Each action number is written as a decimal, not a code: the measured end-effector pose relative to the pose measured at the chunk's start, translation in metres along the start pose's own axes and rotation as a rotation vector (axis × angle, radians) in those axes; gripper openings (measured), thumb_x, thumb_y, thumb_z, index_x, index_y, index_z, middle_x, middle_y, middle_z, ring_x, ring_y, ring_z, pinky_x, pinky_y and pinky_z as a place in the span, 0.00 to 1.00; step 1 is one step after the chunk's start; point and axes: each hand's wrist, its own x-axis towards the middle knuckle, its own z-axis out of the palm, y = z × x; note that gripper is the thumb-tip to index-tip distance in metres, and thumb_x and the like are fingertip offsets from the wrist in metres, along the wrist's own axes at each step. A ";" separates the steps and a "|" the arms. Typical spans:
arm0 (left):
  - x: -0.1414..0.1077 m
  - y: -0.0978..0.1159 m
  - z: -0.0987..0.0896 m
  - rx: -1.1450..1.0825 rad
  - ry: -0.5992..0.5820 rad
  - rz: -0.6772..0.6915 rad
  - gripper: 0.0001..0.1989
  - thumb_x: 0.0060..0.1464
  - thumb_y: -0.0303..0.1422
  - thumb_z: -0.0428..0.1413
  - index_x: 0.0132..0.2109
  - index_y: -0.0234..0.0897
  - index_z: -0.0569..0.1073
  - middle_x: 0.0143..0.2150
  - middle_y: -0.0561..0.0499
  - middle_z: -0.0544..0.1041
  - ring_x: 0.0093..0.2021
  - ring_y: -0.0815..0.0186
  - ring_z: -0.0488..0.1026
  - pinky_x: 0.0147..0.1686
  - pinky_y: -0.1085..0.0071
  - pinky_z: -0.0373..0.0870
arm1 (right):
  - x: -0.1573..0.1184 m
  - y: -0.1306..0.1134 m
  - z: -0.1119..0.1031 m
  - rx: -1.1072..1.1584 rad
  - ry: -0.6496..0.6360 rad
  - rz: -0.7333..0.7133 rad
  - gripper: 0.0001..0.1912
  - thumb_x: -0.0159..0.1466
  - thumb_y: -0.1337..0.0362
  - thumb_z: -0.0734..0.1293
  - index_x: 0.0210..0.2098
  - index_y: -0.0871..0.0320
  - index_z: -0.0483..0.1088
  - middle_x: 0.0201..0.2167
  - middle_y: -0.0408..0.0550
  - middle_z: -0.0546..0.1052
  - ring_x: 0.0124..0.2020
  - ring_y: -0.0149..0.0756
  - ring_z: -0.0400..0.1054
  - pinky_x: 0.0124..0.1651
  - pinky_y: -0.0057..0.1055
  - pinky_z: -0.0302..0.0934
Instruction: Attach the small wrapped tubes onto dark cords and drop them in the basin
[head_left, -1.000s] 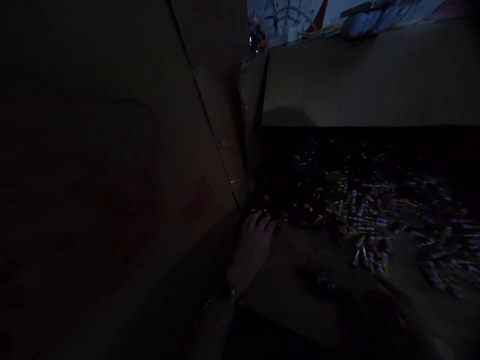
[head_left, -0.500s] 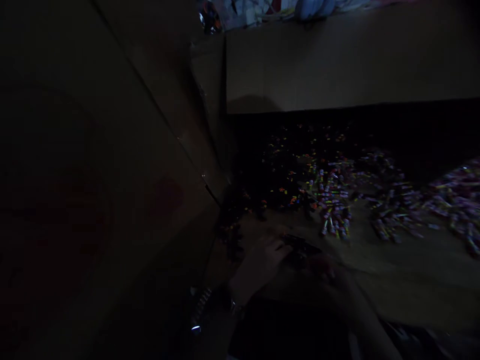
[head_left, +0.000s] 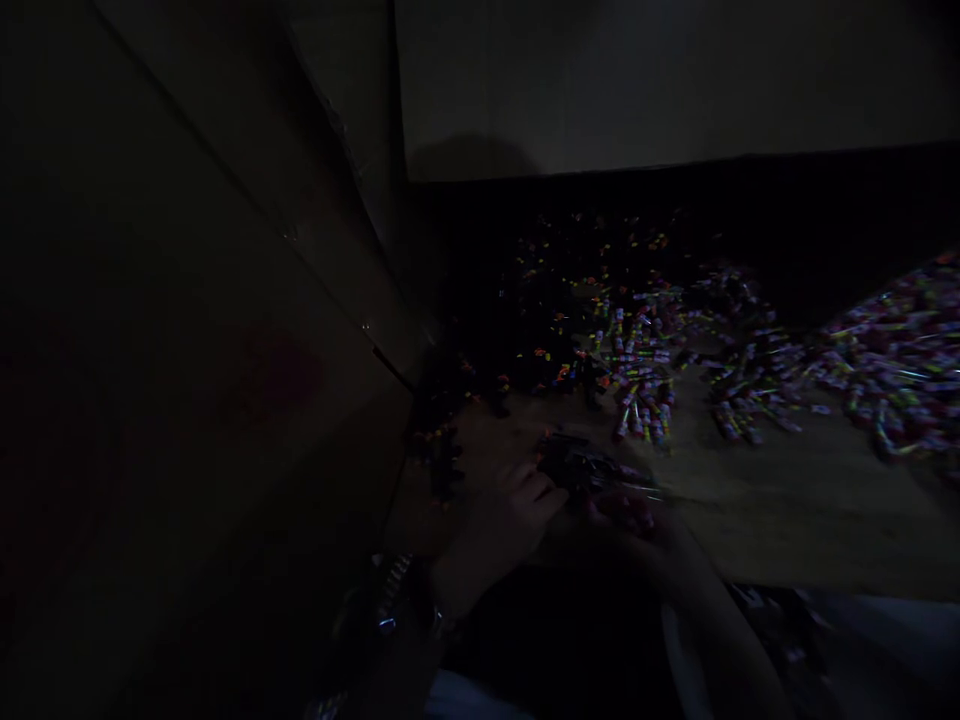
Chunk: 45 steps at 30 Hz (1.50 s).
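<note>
The view is very dark and partly smeared. My left hand (head_left: 517,510), a metal-banded watch or bracelet at its wrist, rests low over the wooden tabletop with its fingers bent. Its fingertips meet a small cluster of dark, thin pieces (head_left: 581,465); whatever they pinch is hidden. Close by on the right, my right hand (head_left: 652,550) is closed around a bunch of small reddish pieces (head_left: 630,510), its fingers mostly lost in shadow. Beyond both hands lie dark pieces with orange and yellow tips (head_left: 559,355).
Heaps of small pink, white and yellow stick-like pieces (head_left: 645,385) spread across the table (head_left: 810,510), with a larger pile (head_left: 907,360) at the right. A cardboard panel (head_left: 637,90) stands at the back. Another pale panel (head_left: 225,250) walls off the left side.
The view has shifted, so the table and piles sit higher and farther left. The coloured things behind the cardboard have left the picture. Both hands stay close together at the dark cluster.
</note>
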 end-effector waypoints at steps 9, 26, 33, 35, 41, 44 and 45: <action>0.001 0.009 -0.008 0.112 -0.009 0.055 0.06 0.60 0.27 0.49 0.42 0.35 0.70 0.36 0.51 0.73 0.39 0.64 0.65 0.40 0.66 0.64 | -0.001 -0.007 -0.003 -0.175 -0.051 -0.121 0.08 0.58 0.61 0.64 0.31 0.59 0.71 0.26 0.43 0.73 0.28 0.34 0.66 0.30 0.27 0.58; -0.025 -0.018 -0.012 0.395 0.310 -0.750 0.17 0.61 0.37 0.46 0.48 0.28 0.70 0.42 0.38 0.75 0.42 0.52 0.69 0.41 0.55 0.67 | 0.014 0.027 -0.046 -0.459 0.231 -0.195 0.17 0.56 0.56 0.64 0.42 0.57 0.73 0.37 0.51 0.78 0.35 0.44 0.73 0.34 0.32 0.64; -0.031 -0.039 0.003 0.370 0.307 -0.643 0.15 0.57 0.29 0.50 0.51 0.32 0.70 0.44 0.38 0.75 0.45 0.52 0.70 0.44 0.52 0.67 | 0.008 0.012 -0.053 -0.603 0.388 -0.146 0.14 0.56 0.57 0.63 0.38 0.55 0.72 0.35 0.52 0.77 0.32 0.44 0.72 0.29 0.32 0.61; -0.029 -0.038 0.002 0.326 0.418 -0.547 0.15 0.57 0.29 0.51 0.52 0.33 0.69 0.45 0.40 0.75 0.48 0.54 0.70 0.46 0.54 0.67 | 0.004 0.003 -0.051 -0.559 0.441 -0.093 0.15 0.57 0.54 0.63 0.40 0.54 0.71 0.32 0.51 0.77 0.32 0.45 0.72 0.28 0.31 0.61; -0.016 -0.019 -0.011 -0.206 0.791 -0.665 0.17 0.61 0.34 0.47 0.56 0.40 0.65 0.54 0.44 0.70 0.56 0.61 0.66 0.53 0.61 0.66 | 0.001 -0.003 -0.043 -0.204 0.424 -0.138 0.17 0.54 0.53 0.66 0.40 0.55 0.63 0.28 0.44 0.74 0.27 0.35 0.69 0.27 0.26 0.61; -0.005 -0.009 -0.007 -0.731 0.850 -0.949 0.17 0.64 0.36 0.40 0.54 0.40 0.65 0.53 0.46 0.73 0.50 0.63 0.72 0.47 0.65 0.71 | 0.004 -0.007 -0.031 -0.157 0.277 -0.160 0.12 0.55 0.54 0.67 0.33 0.55 0.66 0.27 0.44 0.74 0.28 0.36 0.68 0.29 0.27 0.62; -0.002 -0.006 -0.006 -0.863 0.807 -0.991 0.17 0.64 0.37 0.40 0.53 0.40 0.67 0.50 0.46 0.75 0.47 0.64 0.74 0.44 0.66 0.72 | 0.004 -0.011 -0.026 -0.167 0.249 -0.159 0.12 0.55 0.54 0.67 0.32 0.54 0.68 0.27 0.45 0.75 0.29 0.36 0.69 0.29 0.28 0.63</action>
